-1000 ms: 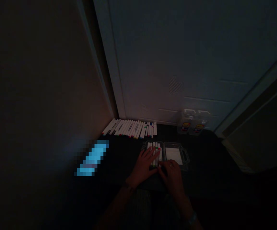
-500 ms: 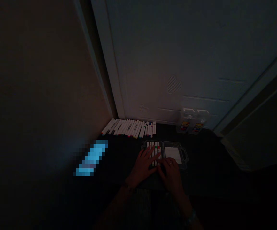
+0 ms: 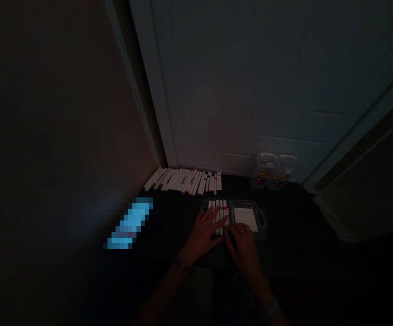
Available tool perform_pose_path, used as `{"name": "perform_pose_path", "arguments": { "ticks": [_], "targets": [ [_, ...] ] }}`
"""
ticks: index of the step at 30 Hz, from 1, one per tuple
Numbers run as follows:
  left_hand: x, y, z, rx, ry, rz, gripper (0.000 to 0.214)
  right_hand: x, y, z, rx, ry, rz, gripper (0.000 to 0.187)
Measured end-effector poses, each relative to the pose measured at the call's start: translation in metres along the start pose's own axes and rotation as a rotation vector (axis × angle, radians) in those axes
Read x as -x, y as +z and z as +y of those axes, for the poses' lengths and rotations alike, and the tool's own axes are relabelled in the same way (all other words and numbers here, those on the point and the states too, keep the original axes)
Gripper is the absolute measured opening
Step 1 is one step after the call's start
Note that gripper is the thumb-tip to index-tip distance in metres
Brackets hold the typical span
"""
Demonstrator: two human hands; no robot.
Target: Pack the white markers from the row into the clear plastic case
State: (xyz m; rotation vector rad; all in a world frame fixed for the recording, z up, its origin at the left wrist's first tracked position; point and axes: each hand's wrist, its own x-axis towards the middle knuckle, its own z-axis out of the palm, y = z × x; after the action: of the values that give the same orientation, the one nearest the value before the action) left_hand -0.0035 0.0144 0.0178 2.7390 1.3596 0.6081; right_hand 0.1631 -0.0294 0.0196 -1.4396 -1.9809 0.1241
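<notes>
The scene is very dim. A clear plastic case (image 3: 261, 222) lies open on the dark floor, with several white markers (image 3: 218, 209) side by side in its left half and a white sheet in its right half. My left hand (image 3: 202, 234) lies flat with fingers spread across those markers. My right hand (image 3: 244, 246) sits beside it, fingers curled and pinched at the near end of the rightmost marker in the case.
A long row of white markers (image 3: 184, 181) lies against the foot of a pale door (image 3: 250, 90). Two small clear containers (image 3: 271, 176) stand at the door's right. A glowing blue blurred object (image 3: 130, 222) lies on the left. A wall rises at the left.
Both hands stay on the markers in the case, with barely any shift. The view has moved slightly.
</notes>
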Motion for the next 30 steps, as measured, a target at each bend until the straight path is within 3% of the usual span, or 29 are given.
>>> {"name": "perform_pose_path", "arguments": {
  "ticks": [7, 14, 25, 30],
  "targets": [
    [0.0, -0.001, 0.0, -0.009, 0.007, 0.0, 0.062, 0.003, 0.001, 0.003, -0.03, -0.007, 0.068, 0.024],
    [0.0, -0.002, 0.0, -0.015, 0.001, -0.008, 0.063, 0.005, -0.001, 0.002, 0.009, -0.015, 0.022, 0.034],
    [-0.001, -0.003, 0.0, 0.005, 0.004, -0.011, 0.06, 0.004, -0.001, 0.002, 0.048, 0.027, 0.08, 0.023],
    [-0.001, -0.003, 0.0, 0.009, 0.01, -0.009, 0.06, -0.011, -0.009, 0.006, 0.096, 0.04, 0.123, 0.027]
  ]
}}
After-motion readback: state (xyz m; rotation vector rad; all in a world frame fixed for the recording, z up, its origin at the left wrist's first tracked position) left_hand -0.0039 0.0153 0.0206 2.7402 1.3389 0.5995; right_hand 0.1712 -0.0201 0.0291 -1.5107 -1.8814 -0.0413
